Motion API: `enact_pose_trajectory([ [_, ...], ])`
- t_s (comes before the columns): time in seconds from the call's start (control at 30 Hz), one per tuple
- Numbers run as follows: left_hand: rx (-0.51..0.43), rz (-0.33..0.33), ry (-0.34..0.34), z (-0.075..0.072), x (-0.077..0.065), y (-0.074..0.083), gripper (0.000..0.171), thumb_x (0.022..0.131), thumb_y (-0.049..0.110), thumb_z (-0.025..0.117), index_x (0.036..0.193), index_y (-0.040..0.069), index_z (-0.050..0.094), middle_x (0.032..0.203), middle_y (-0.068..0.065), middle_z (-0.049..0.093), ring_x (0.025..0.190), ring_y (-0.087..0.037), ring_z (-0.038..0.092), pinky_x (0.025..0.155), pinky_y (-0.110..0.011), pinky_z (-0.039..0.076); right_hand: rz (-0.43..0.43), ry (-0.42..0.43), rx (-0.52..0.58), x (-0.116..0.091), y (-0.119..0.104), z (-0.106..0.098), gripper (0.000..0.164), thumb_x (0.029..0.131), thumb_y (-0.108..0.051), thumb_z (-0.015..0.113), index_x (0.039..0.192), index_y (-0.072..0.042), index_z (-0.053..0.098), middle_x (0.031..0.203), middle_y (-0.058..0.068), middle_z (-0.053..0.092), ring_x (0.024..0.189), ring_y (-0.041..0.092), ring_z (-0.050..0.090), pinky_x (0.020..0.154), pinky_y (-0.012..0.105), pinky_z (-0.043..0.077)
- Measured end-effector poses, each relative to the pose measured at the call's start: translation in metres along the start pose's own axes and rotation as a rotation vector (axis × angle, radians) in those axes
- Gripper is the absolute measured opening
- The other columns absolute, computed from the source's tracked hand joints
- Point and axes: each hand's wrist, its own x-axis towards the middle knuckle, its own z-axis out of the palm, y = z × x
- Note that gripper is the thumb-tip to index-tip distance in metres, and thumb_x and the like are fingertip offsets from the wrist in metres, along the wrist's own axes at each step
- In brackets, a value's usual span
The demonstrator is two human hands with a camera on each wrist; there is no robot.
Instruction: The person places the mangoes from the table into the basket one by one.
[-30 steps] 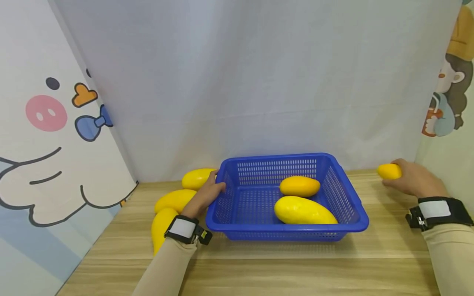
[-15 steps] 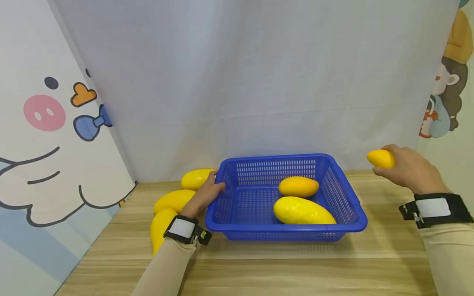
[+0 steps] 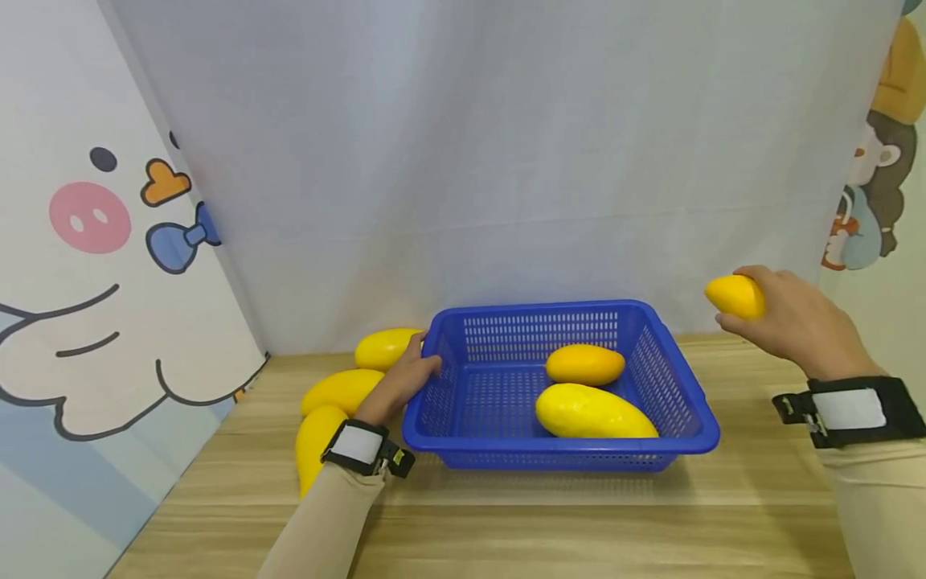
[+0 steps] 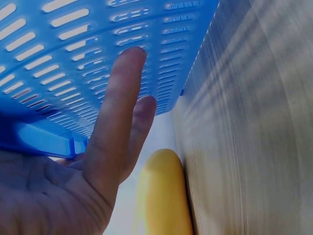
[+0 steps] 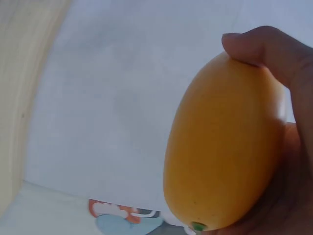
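My right hand [image 3: 803,326] grips an orange-yellow mango [image 3: 732,296] above the table, right of the blue basket. In the right wrist view the mango [image 5: 222,142] shows a small green spot at one end, with the thumb across the other end. My left hand [image 3: 405,378] holds the left rim of the blue plastic basket [image 3: 560,445], thumb over the rim. In the left wrist view two fingers [image 4: 115,117] lie along its slotted outer wall. Inside the basket, toward the right, lie a smaller orange-yellow mango [image 3: 584,365] and a larger bright yellow one [image 3: 593,412].
Several yellow mangoes lie left of the basket: one at the back [image 3: 383,349], one in the middle [image 3: 343,392], and one nearer [image 3: 315,442], partly behind the left forearm. A white cloth [image 3: 521,161] hangs behind the wooden table [image 3: 550,531]. Cartoon-printed panels flank both sides.
My right hand has lifted the mango from near the table surface, up and slightly left. The left hand and the basket have stayed in place.
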Motion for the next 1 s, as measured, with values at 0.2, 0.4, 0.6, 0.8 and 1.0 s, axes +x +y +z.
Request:
enact_pose_trajectory([
  [0.2, 0.001, -0.015, 0.005, 0.001, 0.001, -0.001, 0.074, 0.078, 0.020, 0.047, 0.144, 0.016, 0.014, 0.134, -0.015, 0.036, 0.105, -0.031, 0.043, 0.083, -0.042, 0.039, -0.008, 0.026, 0.001, -0.002, -0.014, -0.007, 0.070, 0.080, -0.041, 0.065, 0.131, 0.000, 0.040, 0.102, 0.029, 0.049, 0.078, 0.037, 0.048, 0.056, 0.051, 0.043],
  [0.4, -0.001, -0.017, 0.012, 0.001, 0.001, -0.001, 0.074, 0.077, 0.019, 0.047, 0.144, 0.017, 0.015, 0.134, -0.014, 0.036, 0.106, -0.031, 0.043, 0.084, -0.042, 0.038, -0.022, 0.035, 0.006, -0.004, -0.019, -0.008, 0.069, 0.080, -0.041, 0.065, 0.132, -0.003, 0.040, 0.103, 0.027, 0.049, 0.079, 0.037, 0.048, 0.058, 0.051, 0.044],
  [0.6, -0.023, 0.001, -0.008, 0.001, 0.001, -0.001, 0.073, 0.078, 0.019, 0.047, 0.144, 0.016, 0.014, 0.134, -0.015, 0.035, 0.107, -0.031, 0.042, 0.084, -0.042, 0.038, -0.040, 0.055, 0.011, -0.008, -0.036, -0.016, 0.071, 0.081, -0.044, 0.063, 0.136, -0.006, 0.038, 0.109, 0.026, 0.048, 0.083, 0.037, 0.048, 0.062, 0.054, 0.044],
  [0.8, -0.005, -0.012, -0.001, 0.001, 0.001, -0.001, 0.073, 0.079, 0.019, 0.046, 0.144, 0.017, 0.013, 0.135, -0.014, 0.035, 0.108, -0.031, 0.042, 0.088, -0.044, 0.038, -0.076, 0.072, 0.026, -0.012, -0.052, -0.024, 0.071, 0.080, -0.044, 0.065, 0.136, -0.009, 0.040, 0.112, 0.024, 0.049, 0.084, 0.036, 0.050, 0.063, 0.053, 0.044],
  [1.0, -0.012, -0.012, 0.002, 0.001, 0.001, -0.001, 0.072, 0.079, 0.019, 0.047, 0.143, 0.017, 0.015, 0.134, -0.014, 0.037, 0.106, -0.031, 0.043, 0.085, -0.043, 0.039, -0.096, 0.080, 0.030, -0.013, -0.056, -0.025, 0.070, 0.080, -0.042, 0.065, 0.136, -0.009, 0.040, 0.115, 0.024, 0.049, 0.086, 0.037, 0.050, 0.064, 0.054, 0.045],
])
